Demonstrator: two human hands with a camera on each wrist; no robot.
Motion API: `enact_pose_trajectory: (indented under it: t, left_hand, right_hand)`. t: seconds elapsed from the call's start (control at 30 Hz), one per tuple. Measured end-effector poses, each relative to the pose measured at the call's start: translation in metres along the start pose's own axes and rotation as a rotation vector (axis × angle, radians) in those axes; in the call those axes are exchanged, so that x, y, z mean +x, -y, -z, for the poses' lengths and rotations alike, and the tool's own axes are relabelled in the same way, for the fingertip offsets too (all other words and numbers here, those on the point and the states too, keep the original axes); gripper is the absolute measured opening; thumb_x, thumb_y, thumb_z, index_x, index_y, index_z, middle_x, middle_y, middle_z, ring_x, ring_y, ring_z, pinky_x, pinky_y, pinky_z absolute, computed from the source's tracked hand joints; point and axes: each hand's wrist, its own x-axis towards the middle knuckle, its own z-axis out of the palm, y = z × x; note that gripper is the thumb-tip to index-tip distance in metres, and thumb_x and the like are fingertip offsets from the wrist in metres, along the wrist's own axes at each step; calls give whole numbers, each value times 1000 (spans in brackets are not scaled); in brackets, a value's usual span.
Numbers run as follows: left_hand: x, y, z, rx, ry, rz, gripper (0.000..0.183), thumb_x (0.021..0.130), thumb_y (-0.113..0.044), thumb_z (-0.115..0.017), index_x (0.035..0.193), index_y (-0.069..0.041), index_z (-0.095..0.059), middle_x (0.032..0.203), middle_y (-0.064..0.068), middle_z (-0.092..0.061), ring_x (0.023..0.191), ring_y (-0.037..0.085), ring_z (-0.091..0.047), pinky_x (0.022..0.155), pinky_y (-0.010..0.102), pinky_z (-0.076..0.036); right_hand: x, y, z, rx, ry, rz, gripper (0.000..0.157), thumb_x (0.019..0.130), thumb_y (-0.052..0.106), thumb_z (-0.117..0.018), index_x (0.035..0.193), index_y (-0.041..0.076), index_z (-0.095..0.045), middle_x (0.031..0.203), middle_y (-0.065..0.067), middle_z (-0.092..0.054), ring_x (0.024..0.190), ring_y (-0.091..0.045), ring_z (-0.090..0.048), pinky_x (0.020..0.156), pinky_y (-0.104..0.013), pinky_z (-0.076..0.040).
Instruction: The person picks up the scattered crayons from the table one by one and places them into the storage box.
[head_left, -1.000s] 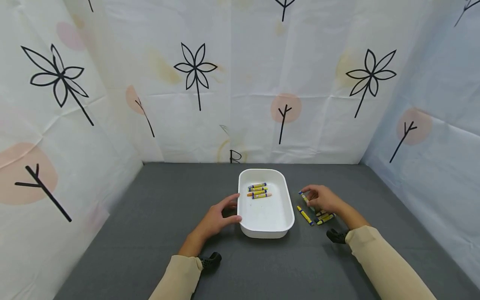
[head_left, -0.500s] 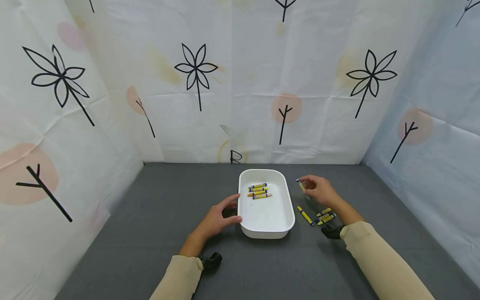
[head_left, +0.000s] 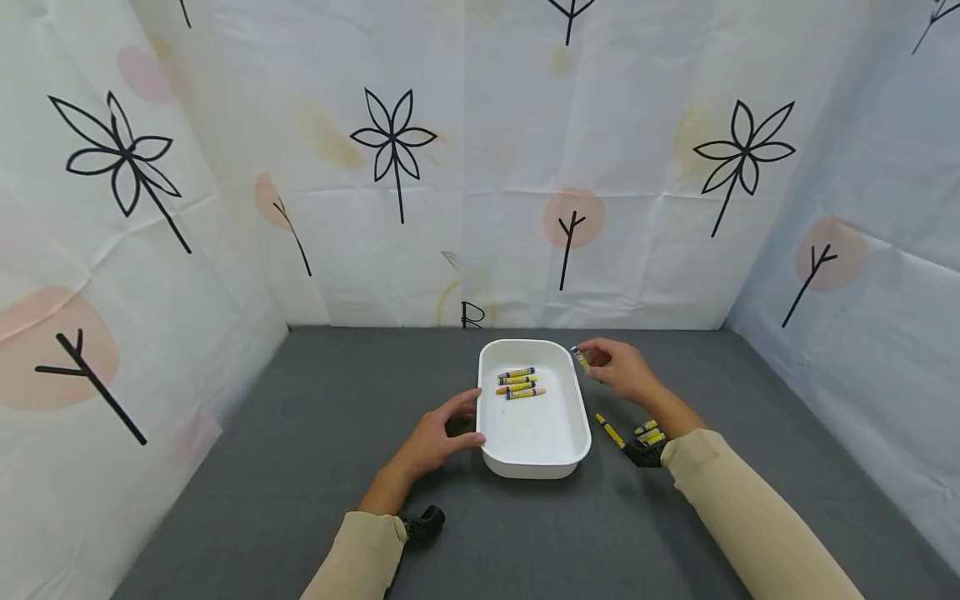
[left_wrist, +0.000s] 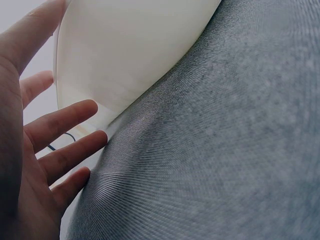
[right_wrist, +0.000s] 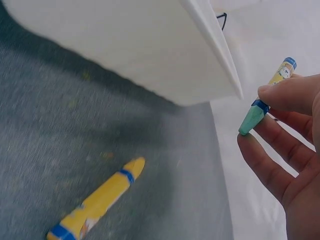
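Note:
My right hand (head_left: 621, 371) pinches a light green crayon (right_wrist: 254, 114) with a yellow and blue wrapper, held at the upper right rim of a white tray (head_left: 536, 437). Its green tip points down in the right wrist view. My left hand (head_left: 433, 437) touches the tray's left side with thumb and index finger, the other fingers spread (left_wrist: 65, 155) along the wall. Inside the tray several wrapped crayons (head_left: 517, 388) lie in a row toward the back. A yellow crayon (right_wrist: 97, 205) rests on the table, right of the tray.
A small group of crayons (head_left: 649, 431) lies on the grey table (head_left: 360, 375) under the right wrist, partly hidden by the black wrist strap (head_left: 645, 454). White patterned cloth (head_left: 465, 167) walls the table at the back and both sides.
My right hand has lifted the green crayon from beside the other loose crayons and carried it up and left to the tray's rim. The left hand and the tray have stayed put.

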Motion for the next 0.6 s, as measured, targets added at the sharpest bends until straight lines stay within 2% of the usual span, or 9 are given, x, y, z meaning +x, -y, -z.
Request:
enact_pose_trajectory:
  t: [0.37,0.6]
  left_hand:
    - [0,1,0,7,-4,-3,67,89,-18,-72,148,-7,-41,133,21,-56,125,41,-48,102,60,-33]
    - [0,1,0,0,-8,4,67,89,-17,-72,148,-6,-40,133,21,-55,126,41,-48,102,60,-33]
  right_hand:
    - [19,20,-10,4,49,-4,32,89,1,-68,121,2,-64,101,-10,-65,93,-28,-60,77,-44,-49]
    - [25,32,-14,1,94,24,30,89,1,-67,119,2,-65,103,-12,-65,94,-28,-61,79,-44,-49]
